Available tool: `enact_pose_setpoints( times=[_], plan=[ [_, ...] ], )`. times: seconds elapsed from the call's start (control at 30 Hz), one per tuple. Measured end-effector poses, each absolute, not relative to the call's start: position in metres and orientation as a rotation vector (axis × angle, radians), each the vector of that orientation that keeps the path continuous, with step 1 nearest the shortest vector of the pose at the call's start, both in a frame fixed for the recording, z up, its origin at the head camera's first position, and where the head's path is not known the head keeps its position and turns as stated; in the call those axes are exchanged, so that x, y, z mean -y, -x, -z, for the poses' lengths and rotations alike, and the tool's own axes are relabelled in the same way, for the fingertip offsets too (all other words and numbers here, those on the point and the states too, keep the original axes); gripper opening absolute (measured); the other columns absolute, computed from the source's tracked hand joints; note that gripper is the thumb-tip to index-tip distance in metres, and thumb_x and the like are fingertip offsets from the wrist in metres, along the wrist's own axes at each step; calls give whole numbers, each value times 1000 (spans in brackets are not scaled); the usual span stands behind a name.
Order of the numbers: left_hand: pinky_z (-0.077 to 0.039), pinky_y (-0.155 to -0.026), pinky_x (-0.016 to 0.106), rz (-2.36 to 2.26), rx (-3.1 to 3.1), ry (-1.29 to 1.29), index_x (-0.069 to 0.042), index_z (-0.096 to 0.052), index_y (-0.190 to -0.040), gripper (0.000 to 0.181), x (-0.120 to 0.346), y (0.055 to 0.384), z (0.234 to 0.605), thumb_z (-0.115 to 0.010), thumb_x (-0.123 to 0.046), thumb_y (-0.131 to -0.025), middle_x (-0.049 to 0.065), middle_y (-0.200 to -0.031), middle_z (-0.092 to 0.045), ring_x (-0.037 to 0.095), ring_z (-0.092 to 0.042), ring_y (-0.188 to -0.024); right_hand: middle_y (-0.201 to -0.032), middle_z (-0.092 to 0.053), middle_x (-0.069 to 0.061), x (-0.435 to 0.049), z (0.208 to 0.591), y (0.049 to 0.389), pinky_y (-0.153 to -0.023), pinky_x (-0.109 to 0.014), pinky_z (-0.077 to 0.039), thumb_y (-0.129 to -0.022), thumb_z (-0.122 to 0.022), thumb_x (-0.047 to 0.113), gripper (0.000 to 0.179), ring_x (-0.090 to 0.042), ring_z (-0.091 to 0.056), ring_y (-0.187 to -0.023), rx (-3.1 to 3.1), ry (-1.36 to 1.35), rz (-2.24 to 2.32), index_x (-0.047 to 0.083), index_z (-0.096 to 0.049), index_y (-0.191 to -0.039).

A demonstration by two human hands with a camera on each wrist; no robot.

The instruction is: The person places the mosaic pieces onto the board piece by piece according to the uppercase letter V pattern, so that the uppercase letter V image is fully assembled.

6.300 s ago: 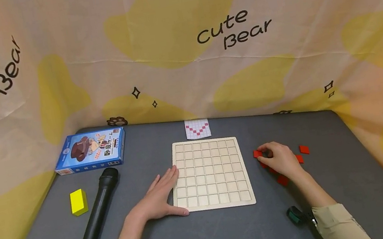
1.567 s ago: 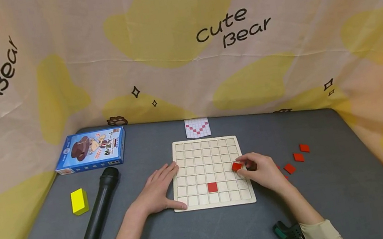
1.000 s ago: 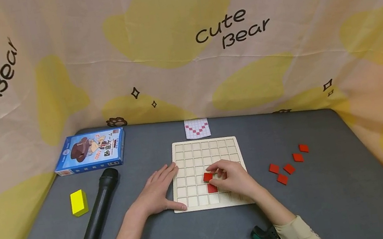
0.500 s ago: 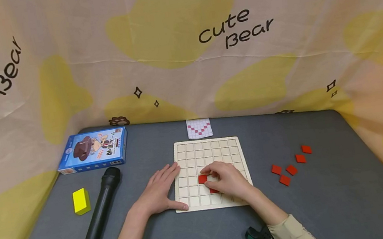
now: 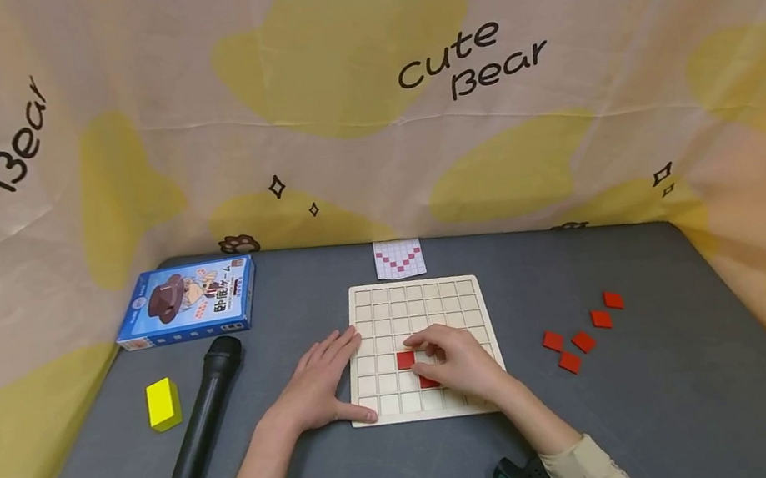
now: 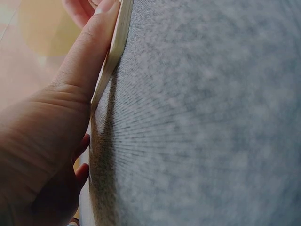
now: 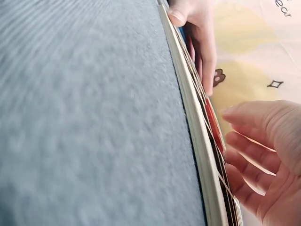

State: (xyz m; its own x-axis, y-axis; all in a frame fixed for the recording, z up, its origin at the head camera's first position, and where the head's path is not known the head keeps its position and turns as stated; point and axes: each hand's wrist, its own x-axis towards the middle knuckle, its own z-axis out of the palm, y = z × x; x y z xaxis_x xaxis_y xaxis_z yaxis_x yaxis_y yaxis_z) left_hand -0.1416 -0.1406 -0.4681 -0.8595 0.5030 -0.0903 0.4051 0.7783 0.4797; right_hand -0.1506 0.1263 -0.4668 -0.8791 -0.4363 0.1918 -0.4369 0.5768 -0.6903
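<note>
A pale wooden grid board lies flat in the middle of the table. Two red square tiles sit in its cells: one tile shows whole, while the other tile, a row nearer, is partly covered by my right hand. That hand hovers over the board with loosely bent fingers, thumb and index fingertips right beside the whole tile; in the right wrist view nothing lies between them. My left hand rests along the board's left edge, fingers extended, thumb at the near left corner.
Several loose red tiles lie right of the board. Behind it is a small card with a pink V pattern on a grid. A black microphone, a yellow block and a blue box stand on the left.
My right hand has brought a second red tile from the loose tiles at right leftward onto the board, and its fingertips now part from it. The left hand keeps its place.
</note>
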Motion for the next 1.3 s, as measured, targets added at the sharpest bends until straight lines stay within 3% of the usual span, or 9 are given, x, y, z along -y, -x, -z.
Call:
enact_pose_setpoints(
  times=[0.27, 0.5, 0.87, 1.07, 1.3],
  plan=[
    [-16, -115, 55, -679, -2771, -730, -7, -27, -154, 119, 140, 144, 471, -79, -66, -65, 10, -160, -23, 33, -17, -147, -94, -67, 2, -163, 460, 153, -69, -28, -52, -84, -76, 13, 26, -13, -58, -79, 2739, -644, -1239, 12, -73, -110],
    [-16, -115, 55, -668, -2770, -730, -8, -27, -154, 119, 139, 143, 471, -78, -67, -65, 9, -160, -22, 33, -16, -147, -90, -63, -3, -218, 457, 148, -61, -26, -47, -84, -78, 13, 27, -15, -55, -72, 2787, -447, -1163, 12, -73, -110],
    [-17, -115, 55, -671, -2778, -731, -8, -27, -154, 120, 141, 142, 472, -78, -68, -64, 9, -160, -22, 33, -16, -147, -101, -69, -3, -290, 455, 131, -71, -33, -52, -83, -79, 12, 29, -21, -63, -84, 2852, -328, -947, 10, -72, -111],
    [-17, -115, 55, -683, -2776, -736, -8, -27, -154, 119, 141, 143, 472, -79, -66, -64, 9, -160, -22, 33, -16, -147, -103, -69, -6, -303, 453, 125, -79, -46, -52, -83, -78, 13, 29, -26, -64, -92, 2898, -323, -877, 9, -71, -111],
    [-16, -115, 55, -686, -2774, -737, -8, -27, -154, 119, 141, 142, 472, -79, -66, -65, 9, -160, -22, 32, -16, -147, -99, -69, -6, -304, 456, 127, -78, -46, -51, -81, -79, 10, 29, -26, -64, -89, 2902, -337, -821, 7, -72, -109]
  ],
)
